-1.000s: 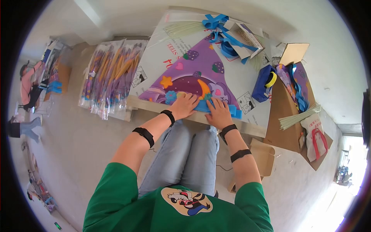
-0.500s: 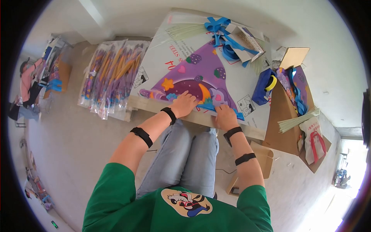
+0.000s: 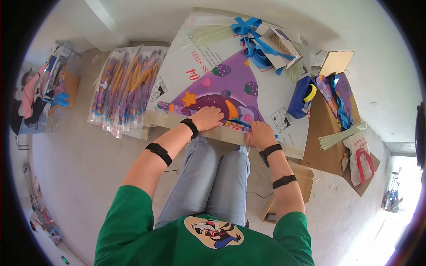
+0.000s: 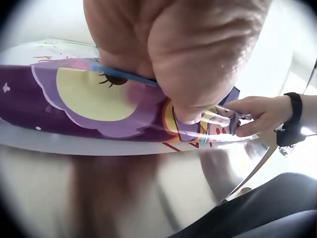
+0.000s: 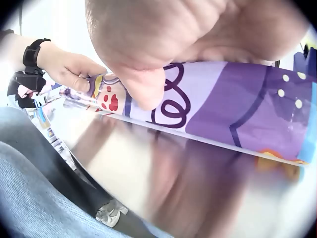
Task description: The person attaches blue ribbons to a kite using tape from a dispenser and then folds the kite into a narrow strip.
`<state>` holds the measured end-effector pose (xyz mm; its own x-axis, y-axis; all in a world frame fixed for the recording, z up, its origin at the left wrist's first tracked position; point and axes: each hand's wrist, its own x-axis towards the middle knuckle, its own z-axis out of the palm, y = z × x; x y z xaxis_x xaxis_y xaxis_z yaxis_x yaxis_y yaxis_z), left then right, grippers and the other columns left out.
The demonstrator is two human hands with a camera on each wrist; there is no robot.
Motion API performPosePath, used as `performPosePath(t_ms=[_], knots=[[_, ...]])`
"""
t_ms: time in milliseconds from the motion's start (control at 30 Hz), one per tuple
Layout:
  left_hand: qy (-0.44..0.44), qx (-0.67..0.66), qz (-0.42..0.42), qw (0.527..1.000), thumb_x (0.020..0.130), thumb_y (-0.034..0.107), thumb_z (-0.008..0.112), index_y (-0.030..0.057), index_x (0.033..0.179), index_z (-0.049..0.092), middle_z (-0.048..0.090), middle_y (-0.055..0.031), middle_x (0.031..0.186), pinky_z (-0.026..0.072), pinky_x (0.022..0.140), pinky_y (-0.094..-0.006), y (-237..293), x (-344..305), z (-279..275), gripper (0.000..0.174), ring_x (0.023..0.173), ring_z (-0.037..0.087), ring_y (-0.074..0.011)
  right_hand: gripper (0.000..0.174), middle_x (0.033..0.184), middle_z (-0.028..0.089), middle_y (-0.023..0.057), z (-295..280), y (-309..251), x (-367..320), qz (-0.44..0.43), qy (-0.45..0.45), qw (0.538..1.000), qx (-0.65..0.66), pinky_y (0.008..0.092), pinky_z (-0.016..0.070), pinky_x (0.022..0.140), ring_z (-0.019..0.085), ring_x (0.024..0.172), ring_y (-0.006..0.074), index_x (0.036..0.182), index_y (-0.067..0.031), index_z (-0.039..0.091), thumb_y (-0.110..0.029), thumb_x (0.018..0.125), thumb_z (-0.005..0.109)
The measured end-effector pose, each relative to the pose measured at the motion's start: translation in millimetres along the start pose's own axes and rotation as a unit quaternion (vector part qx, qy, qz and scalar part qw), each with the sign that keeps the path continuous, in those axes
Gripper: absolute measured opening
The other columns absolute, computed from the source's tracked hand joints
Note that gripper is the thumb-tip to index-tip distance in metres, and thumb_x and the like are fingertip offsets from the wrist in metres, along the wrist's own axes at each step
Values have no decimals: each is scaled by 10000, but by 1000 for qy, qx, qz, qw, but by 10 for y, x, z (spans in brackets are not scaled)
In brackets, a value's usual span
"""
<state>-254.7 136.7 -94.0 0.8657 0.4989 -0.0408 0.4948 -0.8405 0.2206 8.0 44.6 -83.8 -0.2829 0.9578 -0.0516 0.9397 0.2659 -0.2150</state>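
Observation:
A purple printed sheet [image 3: 230, 80], triangular with berries, a star and a moon, lies on the table; its near edge is rolled up into a flat tube. My left hand [image 3: 207, 118] grips the roll left of centre, and my right hand [image 3: 262, 134] grips its right part. In the left wrist view the left thumb presses on the roll [image 4: 99, 101]. The right wrist view has the right thumb pressed on the printed roll [image 5: 218, 99]. A thin strip of blue trim shows along the roll between the hands.
Blue ribbons [image 3: 259, 55] and a small open box [image 3: 280, 44] lie at the table's back. A blue tape dispenser [image 3: 300, 98] stands at the right, beside a large cardboard box [image 3: 324, 137]. Packed plastic bags [image 3: 128, 84] lie at the left. Other people are at the far left.
The sheet's near edge has been turned over and rolled away from me, so the wide blue border is now mostly hidden. Both hands have closed round the roll, the right moving slightly outward.

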Motion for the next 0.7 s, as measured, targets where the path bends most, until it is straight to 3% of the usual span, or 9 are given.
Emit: performPosePath(t_ms=[233,300,433,500,633,700], knots=[[-5,-69,-28,997,883,275,571,80,930,556,599,-91,891,496,710,-419,-29,-16,-59,201,873,611,-281,252,864,629,96,-4,109,-83,-28,18,999,30,406,471,730,623,827,283,977,-76,556,-253,813,626],[-45,-100,-65,992,897,270,557,76,918,557,605,-103,853,490,692,-429,-43,2,-70,195,846,612,-297,211,842,640,109,-33,158,-85,6,-50,999,-1,416,484,688,632,774,306,945,-78,558,-259,846,600],[-59,-151,-83,983,908,263,544,75,923,558,608,-117,843,477,694,-437,-109,44,-11,189,846,610,-310,198,841,644,127,-35,306,-56,9,-37,999,28,438,491,677,628,759,342,917,-77,561,-271,877,572],[3,-183,-67,981,917,261,531,73,913,565,605,-128,837,465,696,-450,-152,49,71,191,841,606,-324,204,854,645,139,-46,353,-25,26,-62,996,57,460,490,703,623,780,369,913,-76,566,-278,901,546],[2,-161,-68,985,919,260,528,69,898,572,604,-135,843,459,710,-455,-195,135,143,197,847,600,-327,225,847,645,151,-95,366,59,44,-102,992,62,478,487,706,621,807,377,926,-72,558,-295,903,546],[-13,-211,-148,966,914,258,536,65,880,577,596,-132,865,457,723,-452,-147,171,138,201,856,591,-326,229,842,646,158,-115,329,95,109,-130,983,72,486,486,708,622,827,373,937,-75,554,-302,903,546]])
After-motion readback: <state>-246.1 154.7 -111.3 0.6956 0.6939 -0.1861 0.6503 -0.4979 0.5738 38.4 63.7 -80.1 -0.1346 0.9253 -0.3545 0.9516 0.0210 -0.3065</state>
